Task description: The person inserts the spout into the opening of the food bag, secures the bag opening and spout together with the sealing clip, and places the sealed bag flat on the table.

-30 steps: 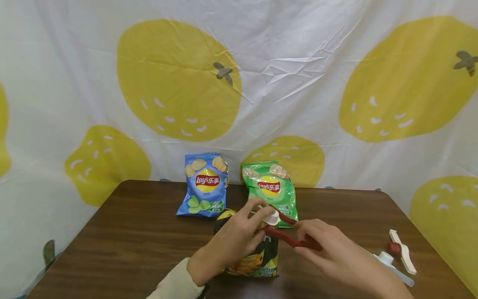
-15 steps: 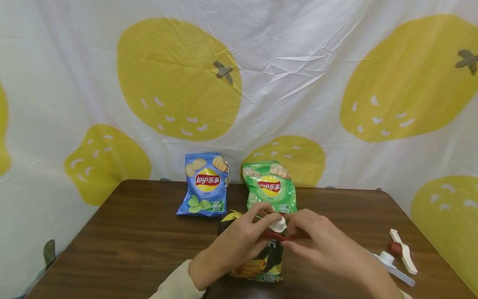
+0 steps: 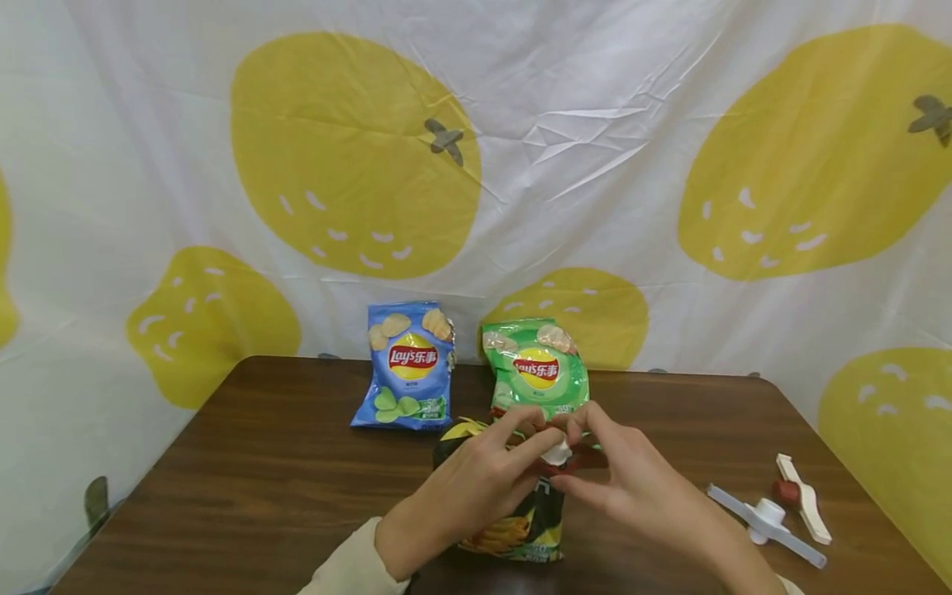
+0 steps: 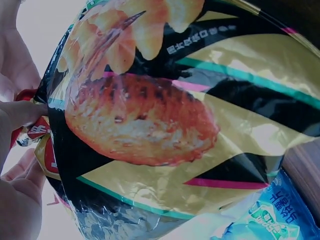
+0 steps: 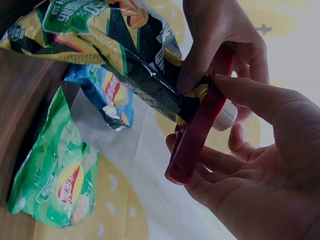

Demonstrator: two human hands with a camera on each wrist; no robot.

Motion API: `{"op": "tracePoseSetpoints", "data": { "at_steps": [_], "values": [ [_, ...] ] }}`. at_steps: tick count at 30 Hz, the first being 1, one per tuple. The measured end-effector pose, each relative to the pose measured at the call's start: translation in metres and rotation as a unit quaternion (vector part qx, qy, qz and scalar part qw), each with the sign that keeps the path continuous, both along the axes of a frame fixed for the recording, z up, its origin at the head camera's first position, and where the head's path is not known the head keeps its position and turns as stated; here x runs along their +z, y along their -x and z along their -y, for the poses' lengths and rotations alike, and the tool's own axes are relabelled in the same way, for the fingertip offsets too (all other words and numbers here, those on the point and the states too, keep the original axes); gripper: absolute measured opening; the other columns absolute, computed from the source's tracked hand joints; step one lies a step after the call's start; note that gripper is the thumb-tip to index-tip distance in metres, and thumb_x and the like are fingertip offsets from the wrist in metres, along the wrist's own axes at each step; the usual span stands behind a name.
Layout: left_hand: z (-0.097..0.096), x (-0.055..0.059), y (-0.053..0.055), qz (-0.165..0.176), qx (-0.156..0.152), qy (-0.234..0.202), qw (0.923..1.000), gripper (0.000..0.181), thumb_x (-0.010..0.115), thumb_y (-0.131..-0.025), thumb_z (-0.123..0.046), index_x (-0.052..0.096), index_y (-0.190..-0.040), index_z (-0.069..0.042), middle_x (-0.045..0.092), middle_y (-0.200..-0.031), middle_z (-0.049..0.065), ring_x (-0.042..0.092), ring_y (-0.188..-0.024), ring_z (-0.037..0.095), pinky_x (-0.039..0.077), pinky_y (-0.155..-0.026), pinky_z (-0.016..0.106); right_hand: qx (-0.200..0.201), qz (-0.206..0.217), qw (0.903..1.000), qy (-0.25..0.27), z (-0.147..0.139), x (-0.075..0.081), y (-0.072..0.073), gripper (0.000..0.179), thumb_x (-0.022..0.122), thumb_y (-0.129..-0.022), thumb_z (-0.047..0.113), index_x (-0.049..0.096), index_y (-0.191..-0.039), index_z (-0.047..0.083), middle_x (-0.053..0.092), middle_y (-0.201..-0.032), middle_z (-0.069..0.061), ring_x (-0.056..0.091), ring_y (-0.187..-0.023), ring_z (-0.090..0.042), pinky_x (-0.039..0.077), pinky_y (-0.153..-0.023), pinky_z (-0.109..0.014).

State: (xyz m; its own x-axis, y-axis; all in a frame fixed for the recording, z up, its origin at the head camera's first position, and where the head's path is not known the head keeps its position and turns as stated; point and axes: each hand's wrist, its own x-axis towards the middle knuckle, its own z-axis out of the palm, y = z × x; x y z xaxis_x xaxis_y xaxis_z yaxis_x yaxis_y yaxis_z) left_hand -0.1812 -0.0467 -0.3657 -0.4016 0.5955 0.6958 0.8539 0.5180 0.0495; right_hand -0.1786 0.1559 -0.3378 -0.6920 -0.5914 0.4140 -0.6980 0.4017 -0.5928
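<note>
A black and gold chip bag (image 3: 513,533) stands near the front of the table, its top gathered. My left hand (image 3: 468,479) grips the gathered top, thumb on the bag beside a red bag clip (image 5: 200,125). The clip lies across the neck of the bag, its arms close together, with a white cap (image 5: 226,116) sticking out from it. My right hand (image 3: 635,487) pinches the clip, thumb (image 5: 250,95) on its upper part and fingers around its lower end. In the head view the hands largely cover the clip.
Behind the hands, a blue Lay's bag (image 3: 409,372) and a green Lay's bag (image 3: 539,372) stand near a lemon-print curtain (image 3: 580,207). To the right on the brown table (image 3: 297,463) lie a pale clip with a white cap (image 3: 768,521) and a white clip with a red cap (image 3: 806,500).
The red clip's arms, spread apart a second ago, have come together at the neck of the bag. My right hand has moved left, close to my left hand. The bag has shifted slightly right.
</note>
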Motion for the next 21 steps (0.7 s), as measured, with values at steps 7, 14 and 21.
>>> {"op": "tracePoseSetpoints", "data": {
  "at_steps": [7,14,21],
  "values": [
    [-0.0011,0.0,-0.0031,-0.024,0.01,0.01,0.9996,0.035,0.06,-0.083,-0.012,0.053,-0.117,-0.016,0.044,-0.107,-0.001,0.045,-0.084,0.003,0.04,-0.064,0.009,0.03,0.035,0.9987,0.021,0.0011,-0.0055,0.002,0.038,0.068,-0.079,0.023,0.039,-0.102,0.014,0.056,-0.106,0.006,0.061,-0.091,-0.01,0.051,-0.07,-0.022],
    [-0.005,-0.0004,-0.0031,-0.104,0.037,0.008,0.9938,0.031,0.061,-0.082,-0.015,0.056,-0.112,-0.015,0.055,-0.101,-0.002,0.051,-0.091,0.01,0.045,-0.072,0.02,0.012,-0.001,0.9997,-0.022,0.004,-0.0009,0.0029,0.058,0.065,-0.081,0.026,0.037,-0.131,0.027,0.056,-0.111,0.013,0.058,-0.087,-0.003,0.049,-0.07,-0.022],
    [-0.0018,0.0041,-0.002,-0.078,0.052,0.014,0.9955,0.034,0.062,-0.08,-0.021,0.056,-0.113,-0.019,0.053,-0.107,-0.003,0.046,-0.098,0.016,0.034,-0.074,0.029,0.026,-0.024,0.9993,-0.01,0.0047,-0.004,0.0035,0.043,0.064,-0.083,0.022,0.049,-0.123,0.026,0.059,-0.104,0.013,0.059,-0.086,-0.003,0.05,-0.069,-0.022]
  ]
}}
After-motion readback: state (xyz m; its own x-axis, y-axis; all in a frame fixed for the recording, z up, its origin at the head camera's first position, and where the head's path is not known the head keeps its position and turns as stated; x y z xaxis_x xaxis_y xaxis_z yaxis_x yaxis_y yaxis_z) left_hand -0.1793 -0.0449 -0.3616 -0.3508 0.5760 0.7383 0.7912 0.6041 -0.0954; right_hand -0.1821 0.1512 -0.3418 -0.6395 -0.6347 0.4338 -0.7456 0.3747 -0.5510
